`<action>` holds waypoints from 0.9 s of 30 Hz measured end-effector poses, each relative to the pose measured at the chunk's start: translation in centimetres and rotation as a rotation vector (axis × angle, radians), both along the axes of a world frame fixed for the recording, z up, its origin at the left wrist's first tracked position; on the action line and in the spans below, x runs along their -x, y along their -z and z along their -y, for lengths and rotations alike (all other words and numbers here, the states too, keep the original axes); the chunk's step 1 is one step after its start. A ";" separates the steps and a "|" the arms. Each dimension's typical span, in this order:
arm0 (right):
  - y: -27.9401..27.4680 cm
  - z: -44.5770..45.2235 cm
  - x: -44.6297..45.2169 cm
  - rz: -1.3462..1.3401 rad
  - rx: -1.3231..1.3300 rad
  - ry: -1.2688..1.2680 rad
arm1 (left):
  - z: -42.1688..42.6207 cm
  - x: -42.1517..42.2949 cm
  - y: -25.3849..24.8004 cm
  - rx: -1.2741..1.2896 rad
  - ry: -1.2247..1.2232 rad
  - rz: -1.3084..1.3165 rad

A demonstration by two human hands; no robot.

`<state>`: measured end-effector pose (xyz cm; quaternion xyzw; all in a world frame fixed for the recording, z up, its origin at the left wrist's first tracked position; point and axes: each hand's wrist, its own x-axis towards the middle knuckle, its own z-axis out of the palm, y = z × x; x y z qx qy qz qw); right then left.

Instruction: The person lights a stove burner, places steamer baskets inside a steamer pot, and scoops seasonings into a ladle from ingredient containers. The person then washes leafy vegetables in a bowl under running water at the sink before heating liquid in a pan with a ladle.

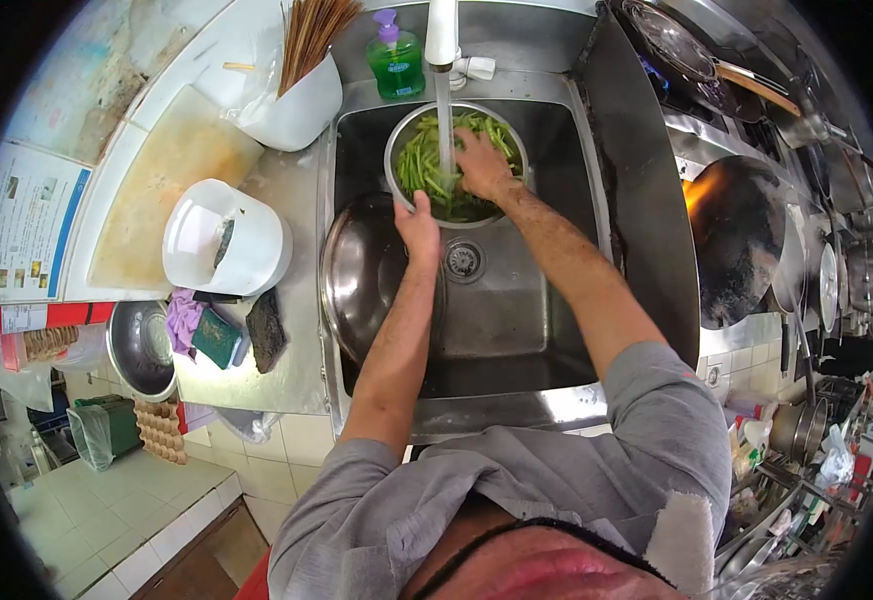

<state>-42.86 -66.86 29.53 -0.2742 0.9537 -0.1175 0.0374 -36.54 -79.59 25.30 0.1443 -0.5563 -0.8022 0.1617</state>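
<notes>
A round metal bowl [392,160] full of green vegetable strips [417,160], which look like cut green beans, sits in the upper part of the sink [516,320]. My left hand [417,230] grips the bowl's near left rim, thumb on the rim and fingers hidden below it. My right hand [483,167] is down among the strips on the bowl's right side, fingers apart, their tips partly covered. Water runs from the white faucet [442,35] into the bowl, between my hands. Under my left forearm, a large metal lid or pan [356,270] leans at the sink's left side.
Left of the sink stand a white bucket [266,240] and a white container [301,110] with thin sticks. A green soap bottle [396,68] is behind the sink. Sponges [216,338] lie on the counter. At right, beyond a metal partition [651,230], a wok [741,245] sits near flame.
</notes>
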 end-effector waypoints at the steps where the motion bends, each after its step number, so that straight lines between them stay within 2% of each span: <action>1: 1.7 0.7 -0.1 -0.079 0.165 0.186 | -0.6 0.1 -0.4 0.006 -0.032 0.003; 2: 1.8 1.4 -0.2 -0.163 0.326 0.371 | -0.5 0.2 -0.2 0.004 -0.032 0.001; 3: 2.1 2.3 -1.0 -0.104 0.108 0.394 | -0.2 0.4 -0.1 -0.002 -0.029 0.017; 4: 1.3 2.3 -1.8 -0.111 0.106 0.391 | 0.2 0.8 0.1 -0.008 -0.027 0.033; 6: -0.3 2.3 -3.1 0.122 0.217 0.061 | 1.5 0.4 0.6 -0.059 -0.034 0.044; 7: -0.9 1.6 -1.9 0.212 0.327 0.003 | 2.1 0.0 0.4 -0.076 -0.042 0.070; 8: -0.5 0.9 -0.1 0.413 0.523 0.064 | 2.5 -0.3 0.3 -0.092 -0.051 0.094; 10: -1.8 0.1 1.9 0.390 0.472 0.228 | 2.8 -1.1 0.4 -0.097 -0.055 0.112; 11: -2.1 0.4 2.1 0.249 0.401 0.224 | 2.7 -1.5 0.3 -0.020 -0.013 0.106; 12: -2.0 1.2 1.6 0.250 0.402 0.222 | 2.4 -1.8 0.1 0.057 0.030 0.100; 13: -3.5 2.9 0.3 0.270 0.155 0.233 | 2.0 -1.9 0.7 0.008 0.062 0.070; 14: -4.4 4.2 -0.4 0.285 -0.093 0.242 | 1.8 -2.1 0.6 0.106 0.117 0.063; 15: -3.5 4.8 -0.4 0.323 -0.194 0.221 | 1.6 -2.0 0.6 0.048 0.125 0.073; 18: -0.5 4.0 0.1 0.231 -0.240 0.125 | 1.5 -2.7 0.7 0.005 0.143 0.077; 20: 0.3 3.4 0.4 0.193 -0.175 0.162 | 1.4 -2.6 0.9 0.019 0.149 0.062; 22: 1.8 3.0 1.0 0.099 0.018 0.218 | 1.4 -2.5 1.4 0.067 0.126 0.091; 23: 2.6 3.7 1.7 0.108 0.176 0.372 | 1.3 -2.3 1.6 0.064 0.120 0.090; 27: 1.9 3.3 1.9 -0.010 0.110 0.212 | 1.0 -1.5 1.9 0.032 0.074 0.092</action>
